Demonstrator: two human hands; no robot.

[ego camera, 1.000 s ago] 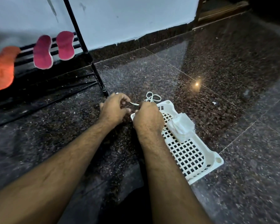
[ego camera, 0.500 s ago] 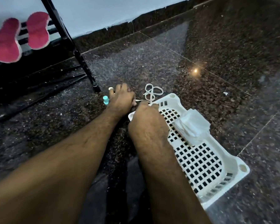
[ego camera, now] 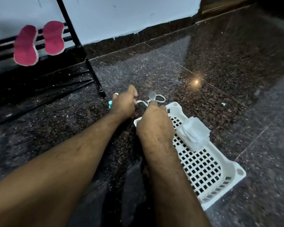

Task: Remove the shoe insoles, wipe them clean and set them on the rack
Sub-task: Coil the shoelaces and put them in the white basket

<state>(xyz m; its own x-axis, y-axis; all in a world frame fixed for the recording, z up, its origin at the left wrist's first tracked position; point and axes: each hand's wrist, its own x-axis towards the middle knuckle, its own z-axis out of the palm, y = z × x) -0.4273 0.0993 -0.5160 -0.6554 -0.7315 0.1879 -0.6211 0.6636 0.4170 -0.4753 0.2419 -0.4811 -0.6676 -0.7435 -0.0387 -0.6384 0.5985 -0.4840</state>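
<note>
Left hand (ego camera: 124, 103) and right hand (ego camera: 152, 123) have drawn slightly apart, stretching the white lace (ego camera: 155, 99) between them; left fingers lifted.

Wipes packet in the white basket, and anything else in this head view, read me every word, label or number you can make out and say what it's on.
No text can be read in this view.
Wipes packet in the white basket: a reddish strip along its edge, too blurred to read.
Pink insoles on the black rack: no markings show.
</note>
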